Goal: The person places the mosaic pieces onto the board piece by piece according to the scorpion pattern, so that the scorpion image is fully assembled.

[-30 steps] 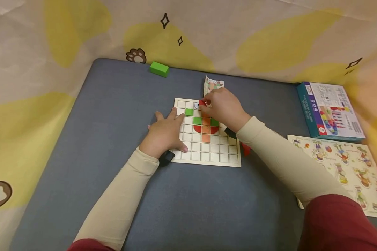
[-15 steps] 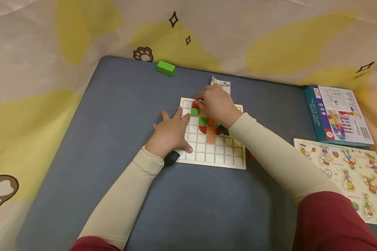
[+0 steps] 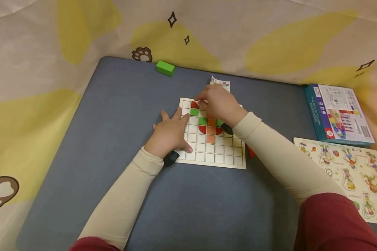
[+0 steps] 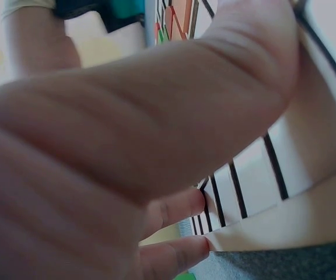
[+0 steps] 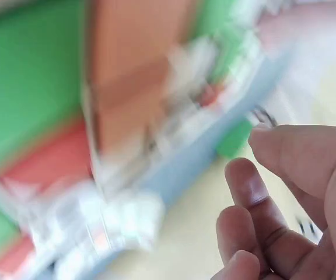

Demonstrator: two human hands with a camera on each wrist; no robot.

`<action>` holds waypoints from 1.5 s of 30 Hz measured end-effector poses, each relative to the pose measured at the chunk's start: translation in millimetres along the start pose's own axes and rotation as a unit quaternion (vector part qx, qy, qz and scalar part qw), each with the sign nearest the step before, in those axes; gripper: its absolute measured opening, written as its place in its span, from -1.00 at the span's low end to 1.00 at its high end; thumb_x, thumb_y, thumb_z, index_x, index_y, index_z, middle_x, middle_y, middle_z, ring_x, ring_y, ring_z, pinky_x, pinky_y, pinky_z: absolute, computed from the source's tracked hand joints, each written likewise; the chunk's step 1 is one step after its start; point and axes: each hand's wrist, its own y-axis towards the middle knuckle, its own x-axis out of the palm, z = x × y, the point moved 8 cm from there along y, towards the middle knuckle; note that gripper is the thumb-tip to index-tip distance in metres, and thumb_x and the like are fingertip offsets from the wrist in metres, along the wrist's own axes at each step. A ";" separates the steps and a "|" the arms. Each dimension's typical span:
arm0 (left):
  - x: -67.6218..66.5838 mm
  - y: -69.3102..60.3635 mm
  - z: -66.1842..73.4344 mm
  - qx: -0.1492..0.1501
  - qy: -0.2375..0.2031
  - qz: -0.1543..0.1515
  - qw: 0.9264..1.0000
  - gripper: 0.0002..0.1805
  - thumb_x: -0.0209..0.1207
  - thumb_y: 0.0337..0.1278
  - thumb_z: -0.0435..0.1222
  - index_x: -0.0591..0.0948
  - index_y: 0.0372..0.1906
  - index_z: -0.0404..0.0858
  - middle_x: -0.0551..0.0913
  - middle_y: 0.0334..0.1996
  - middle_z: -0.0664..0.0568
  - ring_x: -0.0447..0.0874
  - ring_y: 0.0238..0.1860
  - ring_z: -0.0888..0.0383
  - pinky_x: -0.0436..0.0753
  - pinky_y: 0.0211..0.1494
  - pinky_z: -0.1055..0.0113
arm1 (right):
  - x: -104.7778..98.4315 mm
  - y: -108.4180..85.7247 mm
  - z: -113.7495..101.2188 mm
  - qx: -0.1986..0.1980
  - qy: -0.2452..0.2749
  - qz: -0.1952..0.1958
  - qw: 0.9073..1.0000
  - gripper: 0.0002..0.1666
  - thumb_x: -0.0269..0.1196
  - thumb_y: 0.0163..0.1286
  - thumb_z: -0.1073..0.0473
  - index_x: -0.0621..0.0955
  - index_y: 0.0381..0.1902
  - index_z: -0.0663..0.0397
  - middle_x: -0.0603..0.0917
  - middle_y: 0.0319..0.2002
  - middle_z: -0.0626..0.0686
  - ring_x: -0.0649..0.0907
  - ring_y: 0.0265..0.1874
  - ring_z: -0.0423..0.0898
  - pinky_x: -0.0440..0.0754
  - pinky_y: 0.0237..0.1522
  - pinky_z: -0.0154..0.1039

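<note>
My left hand [image 3: 168, 134] rests with spread fingers on the left edge of a white gridded board [image 3: 215, 166]; its thumb lies on the lower left cells. A red tile [image 3: 194, 104] sits in the board's top row, above a green tile [image 3: 194, 112]. My right hand [image 3: 218, 103] hovers over the upper part of the board, its fingertips close to the red tile. In the right wrist view, nothing shows between the thumb and bent fingers of the right hand [image 5: 296, 204]. Below it are another green tile [image 3: 202, 121], an orange column [image 3: 211, 134] and red rounded pieces [image 3: 202, 129].
A small printed pattern card [image 3: 220, 83] stands behind the board, partly hidden by the right hand. Red pieces [image 3: 251, 152] lie beside the board's right edge. A green block [image 3: 165, 68] sits at the back. Rightward are a boxed toy [image 3: 339, 113] and a picture puzzle board [image 3: 348, 174].
The right hand brought a red tile leftward to the top row, let it go there, and has drawn slightly right. The left hand stays on the board. The head view has shifted a little.
</note>
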 end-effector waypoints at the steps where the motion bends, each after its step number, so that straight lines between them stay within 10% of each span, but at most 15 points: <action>1: -0.2 0.0 0.3 -0.001 -0.001 0.000 1.000 0.42 0.74 -0.34 0.10 0.21 0.70 -0.13 -0.05 0.71 -0.21 -0.22 0.55 -0.67 0.34 0.17 -0.66 | -8.5 -4.4 3.8 0.008 0.009 0.009 1.000 -0.73 0.28 0.56 0.23 0.82 0.09 0.10 0.77 0.00 0.13 0.65 0.00 0.13 0.56 0.19 0.05; 10: -1.2 -0.1 -1.7 -0.002 -0.003 0.006 1.000 0.41 0.74 -0.32 0.07 0.20 0.70 -0.16 -0.06 0.71 -0.23 -0.22 0.55 -0.66 0.32 0.16 -0.68 | -53.6 -85.0 52.4 0.115 0.020 0.026 0.993 -0.67 0.25 0.58 0.17 0.77 0.16 0.15 0.77 0.01 0.17 0.61 0.00 0.17 0.56 0.00 0.13; 22: -2.1 -3.9 -9.6 -0.006 -0.009 0.007 1.000 0.40 0.74 -0.31 0.05 0.20 0.70 -0.18 -0.06 0.71 -0.25 -0.22 0.54 -0.68 0.32 0.14 -0.69 | -18.4 -163.8 79.8 0.132 -0.008 -0.061 0.989 -0.71 0.31 0.40 0.41 0.84 -0.01 0.15 0.80 -0.07 0.16 0.68 -0.16 0.10 0.68 -0.06 0.14; 45: -1.5 -0.7 0.9 0.006 0.000 -0.002 1.000 0.40 0.74 -0.30 0.05 0.20 0.70 -0.18 -0.05 0.70 -0.24 -0.23 0.54 -0.69 0.33 0.14 -0.69 | -2.5 -176.8 81.7 0.097 -0.045 -0.025 0.994 -0.69 0.47 0.36 0.26 0.81 0.02 0.28 0.77 -0.15 0.22 0.68 -0.18 0.17 0.65 -0.01 0.17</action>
